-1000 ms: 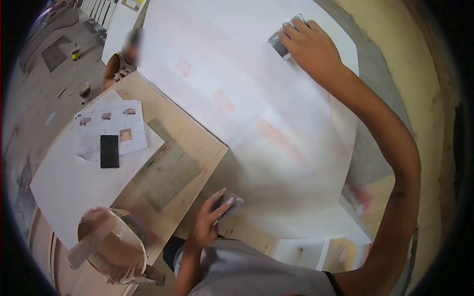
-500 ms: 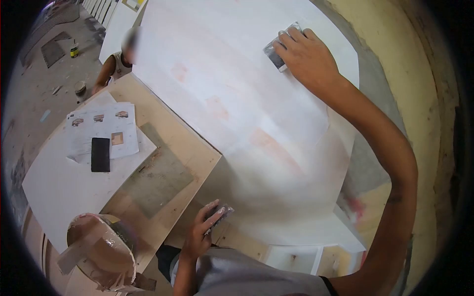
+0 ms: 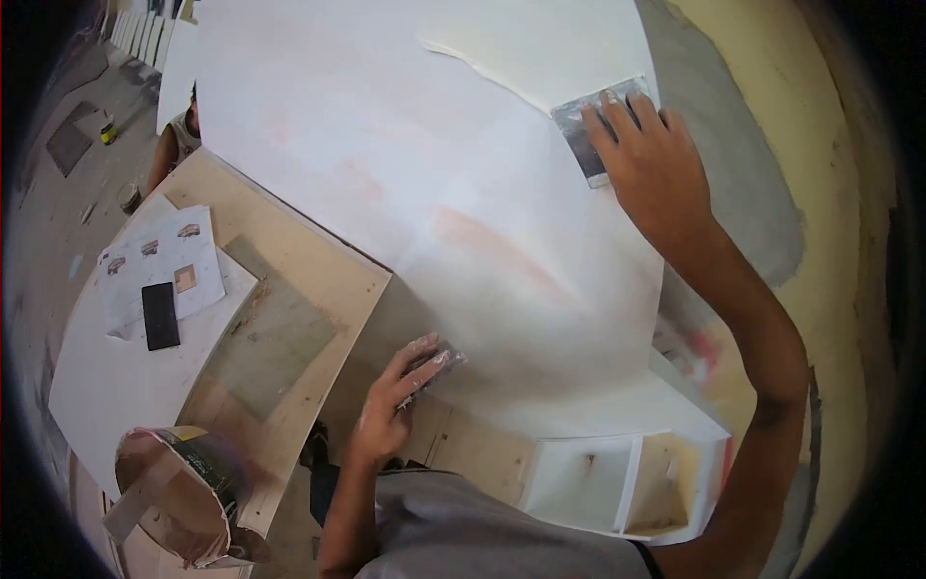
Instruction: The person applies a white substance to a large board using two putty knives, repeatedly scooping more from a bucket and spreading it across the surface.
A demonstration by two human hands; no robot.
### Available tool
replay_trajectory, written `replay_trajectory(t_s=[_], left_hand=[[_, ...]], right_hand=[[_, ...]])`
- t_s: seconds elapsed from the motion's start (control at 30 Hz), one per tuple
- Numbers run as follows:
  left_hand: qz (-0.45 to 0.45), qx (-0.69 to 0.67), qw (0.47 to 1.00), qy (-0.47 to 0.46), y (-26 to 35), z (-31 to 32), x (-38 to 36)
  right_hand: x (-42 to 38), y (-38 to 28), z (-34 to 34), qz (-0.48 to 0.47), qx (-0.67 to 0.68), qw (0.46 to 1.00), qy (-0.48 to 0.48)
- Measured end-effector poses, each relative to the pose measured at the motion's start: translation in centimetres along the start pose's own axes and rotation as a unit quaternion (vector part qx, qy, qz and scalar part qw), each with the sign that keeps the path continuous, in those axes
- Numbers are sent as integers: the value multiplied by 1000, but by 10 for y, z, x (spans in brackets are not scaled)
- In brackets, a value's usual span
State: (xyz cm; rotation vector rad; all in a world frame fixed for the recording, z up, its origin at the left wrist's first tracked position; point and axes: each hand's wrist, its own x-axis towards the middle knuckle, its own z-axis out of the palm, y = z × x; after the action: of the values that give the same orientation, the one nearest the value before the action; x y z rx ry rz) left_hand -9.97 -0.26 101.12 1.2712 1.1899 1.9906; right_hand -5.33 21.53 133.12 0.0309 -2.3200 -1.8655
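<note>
Fingers of my right hand [image 3: 651,169] press a wide, flat blade [image 3: 588,140] with a dark and silvery face against the large white panel [image 3: 386,106]. From that blade a raised edge of pale coating runs up and left across the panel. Pinkish patches show lower on its surface. Near my body, my left hand [image 3: 400,391] is closed round a smaller smeared tool [image 3: 434,372], partly hidden by its whitened fingers. Left of it, a bucket [image 3: 227,473] of pinkish paste holds a flat stick or blade [image 3: 140,497].
A wooden bench [image 3: 338,280] bears printed sheets [image 3: 203,251], a dark block [image 3: 160,317] and a white board [image 3: 96,386]. Another person [image 3: 174,145] is partly visible behind it. Small open compartments [image 3: 584,478] lie below the panel. Containers stand on the floor at left.
My right hand and its blade have moved right and down, and the pale coating edge now shows. My left hand sits slightly higher. The whole view has shifted, with the bench further left.
</note>
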Motion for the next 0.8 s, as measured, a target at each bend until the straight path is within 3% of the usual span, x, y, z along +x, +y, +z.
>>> replay_trajectory(t_s=[0.17,0.27,0.33,0.47,0.57,0.67,0.73,0.8], left_hand=[[14,5,1000,-10,0,16,0],[-10,-84,996,5,2,23,-6],[-77,-145,986,12,6,23,-6],[-76,-216,972,54,9,22,-10],[-143,-256,952,92,22,19,-18],[-154,-284,940,108,26,15,-24],[-234,-307,911,149,27,19,-19],[-245,-345,895,143,28,24,-11]], right_hand=[[-49,-8,2,40,16,998,-35],[-72,-19,3,72,33,995,-54],[-87,-28,5,102,40,992,-69],[-115,-52,8,130,64,986,-86],[-136,-78,14,169,84,976,-110],[-145,-98,14,218,126,958,-133],[-146,-106,9,269,192,931,-153],[-152,-109,0,295,259,903,-175]])
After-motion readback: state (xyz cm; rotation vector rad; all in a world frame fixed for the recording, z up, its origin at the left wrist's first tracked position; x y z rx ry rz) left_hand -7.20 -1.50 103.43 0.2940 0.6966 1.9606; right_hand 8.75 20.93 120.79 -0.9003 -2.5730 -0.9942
